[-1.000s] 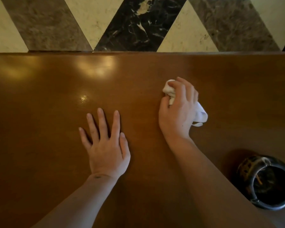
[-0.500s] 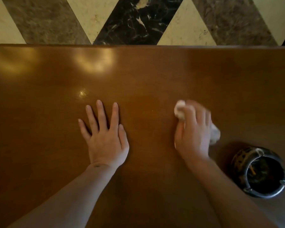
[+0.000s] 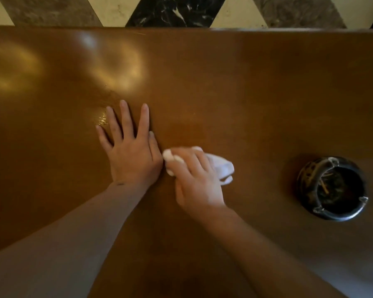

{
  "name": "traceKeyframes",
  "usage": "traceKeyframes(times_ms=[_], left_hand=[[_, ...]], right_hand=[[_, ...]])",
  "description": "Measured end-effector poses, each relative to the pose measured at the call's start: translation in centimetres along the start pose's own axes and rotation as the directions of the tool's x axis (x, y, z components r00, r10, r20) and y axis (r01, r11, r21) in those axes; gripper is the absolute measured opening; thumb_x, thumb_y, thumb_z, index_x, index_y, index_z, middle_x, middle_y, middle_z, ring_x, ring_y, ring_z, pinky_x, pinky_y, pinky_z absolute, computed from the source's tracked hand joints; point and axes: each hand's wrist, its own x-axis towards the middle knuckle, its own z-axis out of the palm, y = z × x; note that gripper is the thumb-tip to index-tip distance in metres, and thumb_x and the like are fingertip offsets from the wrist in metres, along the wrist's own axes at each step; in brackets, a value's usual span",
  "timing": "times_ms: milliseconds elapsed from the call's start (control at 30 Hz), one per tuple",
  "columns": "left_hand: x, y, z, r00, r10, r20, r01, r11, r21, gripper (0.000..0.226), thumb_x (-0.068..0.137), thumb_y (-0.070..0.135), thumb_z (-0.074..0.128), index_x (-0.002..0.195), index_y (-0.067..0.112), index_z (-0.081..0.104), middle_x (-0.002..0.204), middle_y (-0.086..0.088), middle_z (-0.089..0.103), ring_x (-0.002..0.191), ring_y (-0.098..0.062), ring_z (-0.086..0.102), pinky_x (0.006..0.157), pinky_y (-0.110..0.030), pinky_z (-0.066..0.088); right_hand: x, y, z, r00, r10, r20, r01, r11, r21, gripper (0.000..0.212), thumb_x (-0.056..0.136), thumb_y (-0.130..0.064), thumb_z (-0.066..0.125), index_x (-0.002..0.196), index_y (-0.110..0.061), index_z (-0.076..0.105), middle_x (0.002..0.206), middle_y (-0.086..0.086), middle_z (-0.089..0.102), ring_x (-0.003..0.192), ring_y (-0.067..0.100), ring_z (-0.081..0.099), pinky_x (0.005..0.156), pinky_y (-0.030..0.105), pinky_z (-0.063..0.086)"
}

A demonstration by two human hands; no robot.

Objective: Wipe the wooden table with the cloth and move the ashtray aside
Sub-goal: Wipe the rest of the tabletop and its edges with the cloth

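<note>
The wooden table (image 3: 256,87) fills most of the view. My right hand (image 3: 196,181) grips a bunched white cloth (image 3: 222,166) and presses it on the tabletop, right beside my left hand. My left hand (image 3: 131,153) lies flat on the wood with straight, spread fingers. A dark round ashtray (image 3: 310,175) with butts inside stands on the table at the right, well clear of both hands.
Beyond the table's far edge lies a marble floor (image 3: 174,11) in black, grey and cream diamonds. Light glare and a small wet-looking shine (image 3: 101,120) sit on the wood just left of my left fingers.
My right hand has swept the cloth towards me and then left, from the table's middle right to beside my left thumb. My left hand has stayed flat in place.
</note>
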Motion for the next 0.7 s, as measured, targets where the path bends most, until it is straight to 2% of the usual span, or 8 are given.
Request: traceKeyframes(times_ms=[167, 333, 433, 533, 600, 700], left_hand=[[0.1, 0.0, 0.1, 1.0, -0.007, -0.006, 0.007, 1.0, -0.01, 0.061, 0.106, 0.041, 0.025, 0.166, 0.03, 0.019, 0.176, -0.015, 0.011, 0.161, -0.042, 0.002, 0.124, -0.067, -0.001], [0.4, 0.1, 0.1, 1.0, -0.005, 0.026, 0.005, 1.0, 0.022, 0.062, 0.106, 0.044, 0.022, 0.166, 0.03, 0.02, 0.175, -0.016, 0.011, 0.161, -0.043, 0.003, 0.124, -0.068, -0.001], [0.2, 0.3, -1.0, 0.995, -0.033, 0.098, 0.031, 0.999, 0.023, 0.064, 0.106, 0.047, 0.019, 0.168, 0.03, 0.016, 0.176, -0.014, 0.004, 0.161, -0.042, -0.004, 0.126, -0.067, -0.003], [-0.4, 1.1, -3.5, 0.983, -0.014, 0.184, 0.023, 0.999, -0.047, 0.064, 0.106, 0.053, 0.028, 0.166, 0.033, 0.02, 0.176, -0.014, 0.007, 0.161, -0.043, -0.001, 0.126, -0.069, 0.003], [-2.2, 2.0, -5.9, 0.989, 0.051, 0.141, -0.039, 0.996, -0.086, 0.065, 0.103, 0.054, 0.032, 0.164, 0.035, 0.025, 0.175, -0.014, 0.012, 0.161, -0.042, 0.006, 0.125, -0.067, 0.008], [-6.8, 3.9, -9.6, 0.985, 0.16, 0.06, -0.151, 0.979, -0.138, 0.062, 0.105, 0.053, 0.035, 0.164, 0.039, 0.025, 0.176, -0.011, 0.01, 0.162, -0.038, 0.006, 0.127, -0.062, 0.009]], right_hand=[[-6.0, 0.9, -0.6, 1.0, 0.0, -0.024, -0.001, 1.0, -0.01, 0.023, 0.09, -0.011, 0.057, 0.11, -0.021, 0.057, 0.13, 0.003, 0.055, 0.116, 0.025, 0.053, 0.098, 0.043, 0.047], [-5.3, 0.1, -0.7, 0.996, 0.077, -0.045, -0.078, 0.997, -0.005, 0.015, 0.087, -0.012, 0.062, 0.101, -0.014, 0.065, 0.122, 0.008, 0.063, 0.109, 0.03, 0.058, 0.091, 0.046, 0.05], [-5.2, -1.1, -2.4, 0.99, 0.142, -0.018, -0.141, 0.988, 0.056, 0.017, 0.087, -0.007, 0.059, 0.103, -0.01, 0.066, 0.126, 0.007, 0.059, 0.114, 0.027, 0.053, 0.093, 0.046, 0.048], [-5.9, -2.1, -4.7, 0.958, 0.204, -0.2, -0.182, 0.975, 0.125, 0.02, 0.085, -0.002, 0.059, 0.102, -0.01, 0.063, 0.127, 0.005, 0.056, 0.114, 0.022, 0.05, 0.094, 0.037, 0.045], [-7.2, -2.9, -6.2, 0.911, 0.242, -0.334, -0.191, 0.965, 0.18, 0.02, 0.086, -0.002, 0.056, 0.103, -0.012, 0.062, 0.127, 0.003, 0.054, 0.116, 0.019, 0.049, 0.095, 0.035, 0.044], [-10.4, -4.6, -8.9, 0.816, 0.328, -0.477, -0.238, 0.941, 0.239, 0.021, 0.087, 0.0, 0.055, 0.103, -0.011, 0.062, 0.127, 0.003, 0.053, 0.116, 0.019, 0.05, 0.095, 0.042, 0.047]])
